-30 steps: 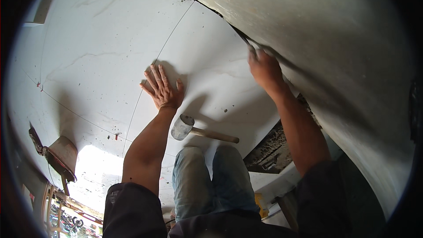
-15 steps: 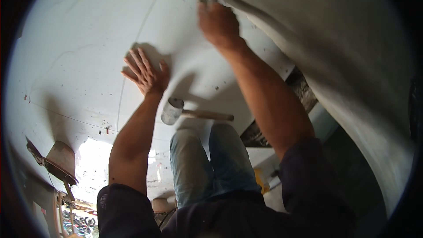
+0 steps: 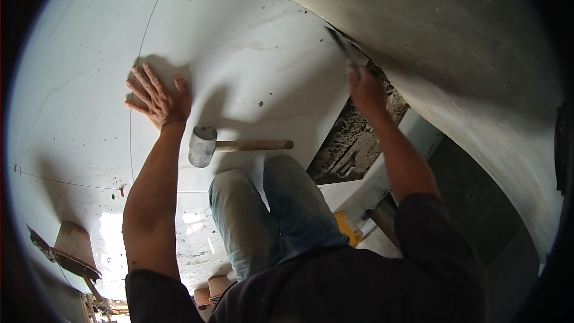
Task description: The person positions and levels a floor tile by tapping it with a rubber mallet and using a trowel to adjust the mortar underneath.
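My left hand (image 3: 158,98) lies flat, fingers spread, on a white veined floor tile (image 3: 239,42) beside a thin joint line. My right hand (image 3: 366,91) grips a thin dark tool (image 3: 339,42), blurred by motion, with its tip at the tile's edge near the base of a grey wall (image 3: 466,36). A rubber mallet (image 3: 203,146) with a wooden handle lies on the tile before my knees. Below my right hand is a patch of rough dark mortar (image 3: 347,143) beside the tile.
A bucket (image 3: 73,245) with tools on it stands at the left, small red pieces (image 3: 122,192) sit in the tile joints, and more buckets (image 3: 215,285) are behind me. A yellow object (image 3: 348,228) is behind my right knee. The wall runs along the whole right side.
My right hand with the tool moved up along the wall edge, then back down to the right. My left hand stays flat. The view has shifted, showing more of the mortar patch.
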Motion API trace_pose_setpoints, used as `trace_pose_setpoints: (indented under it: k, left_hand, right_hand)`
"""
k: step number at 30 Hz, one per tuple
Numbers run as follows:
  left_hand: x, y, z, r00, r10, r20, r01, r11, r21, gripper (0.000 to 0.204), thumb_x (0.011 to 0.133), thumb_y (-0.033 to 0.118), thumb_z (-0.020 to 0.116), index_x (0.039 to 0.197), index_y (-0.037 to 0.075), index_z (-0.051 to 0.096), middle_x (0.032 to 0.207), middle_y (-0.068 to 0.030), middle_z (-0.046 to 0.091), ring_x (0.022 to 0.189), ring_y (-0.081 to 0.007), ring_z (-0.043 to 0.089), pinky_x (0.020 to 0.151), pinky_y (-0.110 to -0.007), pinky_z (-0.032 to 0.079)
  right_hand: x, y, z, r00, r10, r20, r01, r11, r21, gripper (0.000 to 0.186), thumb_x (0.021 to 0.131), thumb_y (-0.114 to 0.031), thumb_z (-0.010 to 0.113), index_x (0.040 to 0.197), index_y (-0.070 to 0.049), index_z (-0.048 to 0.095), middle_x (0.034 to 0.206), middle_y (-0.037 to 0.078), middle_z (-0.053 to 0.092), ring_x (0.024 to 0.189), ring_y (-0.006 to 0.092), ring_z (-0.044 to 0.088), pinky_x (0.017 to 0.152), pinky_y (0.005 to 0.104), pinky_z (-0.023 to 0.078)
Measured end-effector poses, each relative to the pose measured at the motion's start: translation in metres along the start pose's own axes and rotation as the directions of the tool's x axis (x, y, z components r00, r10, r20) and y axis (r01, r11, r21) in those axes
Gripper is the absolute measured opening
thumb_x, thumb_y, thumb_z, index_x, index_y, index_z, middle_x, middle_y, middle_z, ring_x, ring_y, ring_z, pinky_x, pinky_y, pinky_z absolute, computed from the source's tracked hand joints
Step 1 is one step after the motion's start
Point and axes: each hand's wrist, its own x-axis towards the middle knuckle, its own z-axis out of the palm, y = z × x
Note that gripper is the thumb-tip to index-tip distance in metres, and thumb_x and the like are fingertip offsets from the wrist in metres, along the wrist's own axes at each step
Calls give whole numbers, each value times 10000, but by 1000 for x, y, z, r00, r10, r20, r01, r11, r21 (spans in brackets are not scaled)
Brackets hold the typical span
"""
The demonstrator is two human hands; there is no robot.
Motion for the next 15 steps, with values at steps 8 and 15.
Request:
trace_pose_setpoints:
  k: [8, 15]
  left_hand:
    - [-2, -9, 11, 993, 67, -102, -63, 997, 40, 783, 887, 503, 400, 1509, 167, 61, 1576, -69, 29, 1445, -311, -6, 1100, -611, -36]
    - [1, -8, 17, 985, 91, -145, -85, 995, 44, 756, 892, 531, 389, 1499, 157, 137, 1569, -87, 91, 1442, -318, 34, 1092, -625, -15]
  right_hand:
    - [53, -99, 27, 953, -234, -193, 272, 940, 207, 331, 940, -389, 457, 987, -83, 574, 828, 192, 651, 801, 412, 622, 733, 496, 493]
    - [43, 170, 41, 983, -181, -10, 175, 963, -204, 519, 964, -471, 351, 1252, -70, 510, 1175, 228, 567, 954, 395, 613, 852, 494, 487]
